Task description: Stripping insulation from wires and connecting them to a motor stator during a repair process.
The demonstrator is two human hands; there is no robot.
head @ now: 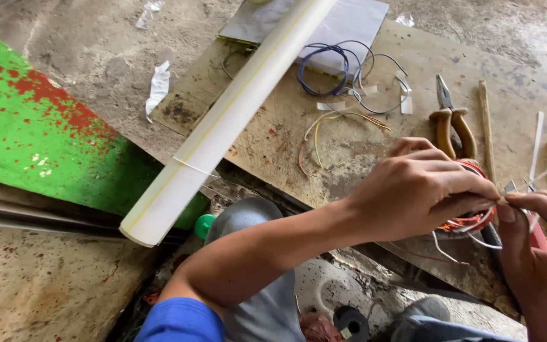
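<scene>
Our left hand (416, 190) and right hand (539, 253) pinch thin white strips at the copper wire coil (470, 218) on the stained board (286, 133) near the pliers (452, 123); we seem mid-tying, so steady fingers matter next.

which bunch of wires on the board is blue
The coiled loop at the top of the board, beside the white tube; the loose strands below it are yellow, orange and white.
</scene>
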